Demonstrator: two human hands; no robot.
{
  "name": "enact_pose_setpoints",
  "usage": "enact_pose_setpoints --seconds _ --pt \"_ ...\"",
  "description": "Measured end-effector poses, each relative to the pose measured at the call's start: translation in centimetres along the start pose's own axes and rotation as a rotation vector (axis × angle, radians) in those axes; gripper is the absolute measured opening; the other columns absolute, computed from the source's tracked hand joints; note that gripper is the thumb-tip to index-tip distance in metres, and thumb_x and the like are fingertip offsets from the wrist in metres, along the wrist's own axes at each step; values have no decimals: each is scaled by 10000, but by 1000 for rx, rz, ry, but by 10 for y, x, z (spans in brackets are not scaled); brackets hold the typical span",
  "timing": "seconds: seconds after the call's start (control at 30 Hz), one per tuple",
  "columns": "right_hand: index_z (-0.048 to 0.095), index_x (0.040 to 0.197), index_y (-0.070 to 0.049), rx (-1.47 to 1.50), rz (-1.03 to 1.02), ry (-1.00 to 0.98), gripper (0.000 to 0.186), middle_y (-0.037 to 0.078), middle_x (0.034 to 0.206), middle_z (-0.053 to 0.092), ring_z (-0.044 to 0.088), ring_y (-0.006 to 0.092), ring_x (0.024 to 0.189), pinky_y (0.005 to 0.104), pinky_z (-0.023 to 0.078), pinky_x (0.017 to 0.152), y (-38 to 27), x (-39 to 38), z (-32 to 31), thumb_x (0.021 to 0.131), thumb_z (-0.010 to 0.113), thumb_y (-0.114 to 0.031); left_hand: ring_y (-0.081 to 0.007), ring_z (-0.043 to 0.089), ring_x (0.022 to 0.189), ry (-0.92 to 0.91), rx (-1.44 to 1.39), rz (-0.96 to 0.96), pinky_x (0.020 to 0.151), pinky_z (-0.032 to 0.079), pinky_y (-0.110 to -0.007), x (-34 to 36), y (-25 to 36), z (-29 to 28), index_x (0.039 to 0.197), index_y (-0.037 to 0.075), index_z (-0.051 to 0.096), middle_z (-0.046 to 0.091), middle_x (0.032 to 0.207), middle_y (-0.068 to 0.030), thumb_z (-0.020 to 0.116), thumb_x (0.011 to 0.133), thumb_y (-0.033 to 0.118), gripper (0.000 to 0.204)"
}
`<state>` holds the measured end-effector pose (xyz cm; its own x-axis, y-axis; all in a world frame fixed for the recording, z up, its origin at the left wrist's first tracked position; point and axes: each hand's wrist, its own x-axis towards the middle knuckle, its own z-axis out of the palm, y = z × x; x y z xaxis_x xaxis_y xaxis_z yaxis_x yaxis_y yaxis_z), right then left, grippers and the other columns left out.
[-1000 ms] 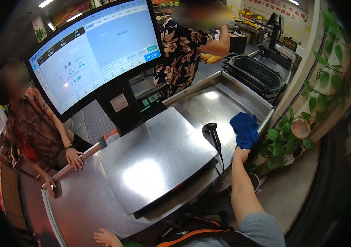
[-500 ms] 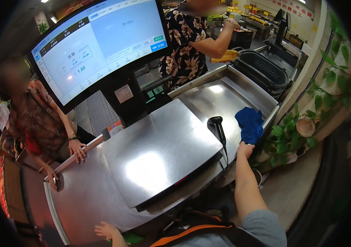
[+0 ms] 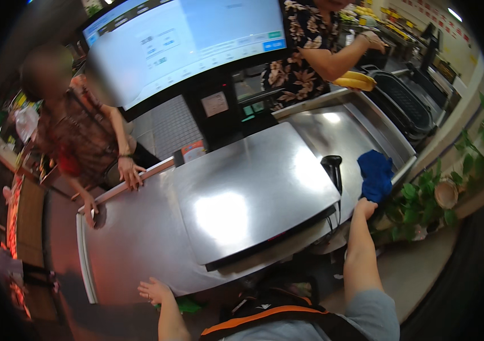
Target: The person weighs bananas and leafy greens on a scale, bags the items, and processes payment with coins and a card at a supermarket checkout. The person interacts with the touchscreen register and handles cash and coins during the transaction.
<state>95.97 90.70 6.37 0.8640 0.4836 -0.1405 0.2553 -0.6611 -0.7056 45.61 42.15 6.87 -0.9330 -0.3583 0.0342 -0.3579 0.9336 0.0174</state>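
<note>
My right hand (image 3: 368, 208) is closed on the near end of a dark blue cloth (image 3: 376, 173), which lies bunched on the steel counter at the right. Just left of the cloth stands a black handheld barcode scanner (image 3: 333, 166) with its cord trailing down. My left hand (image 3: 154, 291) rests at the near edge of the counter (image 3: 125, 244), fingers spread and nothing in it. Between my hands sits a wide, flat steel scale plate (image 3: 256, 193), bare on top.
A large screen (image 3: 190, 51) rises behind the scale. Someone's hand (image 3: 130, 172) rests on the counter's far left edge. Another person in a flowered shirt (image 3: 304, 62) stands behind, near bananas (image 3: 355, 80). Black baskets (image 3: 404, 102) are stacked beyond; leafy plants (image 3: 424, 199) line the right.
My view has shifted, so the counter and screen sit farther right and slightly higher in the picture. Both my hands keep about the same places on the counter, the right still on the cloth.
</note>
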Motion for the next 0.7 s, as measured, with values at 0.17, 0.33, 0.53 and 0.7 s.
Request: enact_pose_setpoints --seconds 0.17,0.33,0.53,0.7 --pt "437 1077 44 50 3 -15 414 280 1038 567 565 422 943 471 453 818 2 5 2 752 528 -197 -263 139 1350 -77 -23 15 938 289 -583 -9 4 -12 1393 148 243 157 1474 -63 355 886 494 624" --pt "426 1122 31 127 -65 -67 482 294 1059 549 542 435 968 468 433 854 15 17 9 726 554 -214 -287 95 1356 -163 -80 86 979 234 -596 -1 -9 -17 1397 128 223 115 1479 -97 481 792 586 801" --pt "163 1367 6 243 -209 -351 947 275 1224 446 463 374 1119 392 371 943 70 71 27 653 723 -266 -311 100 1354 -277 -75 117 1031 163 -557 -23 13 -34 1374 86 251 152 1461 -134 519 790 542 788" --pt "-159 1396 -135 17 -91 -770 1106 170 1250 418 498 293 954 402 449 637 65 66 11 712 632 -494 -337 150 1338 -71 -129 235 1057 161 -476 -86 41 9 1356 83 294 212 1444 -149 474 850 471 662"
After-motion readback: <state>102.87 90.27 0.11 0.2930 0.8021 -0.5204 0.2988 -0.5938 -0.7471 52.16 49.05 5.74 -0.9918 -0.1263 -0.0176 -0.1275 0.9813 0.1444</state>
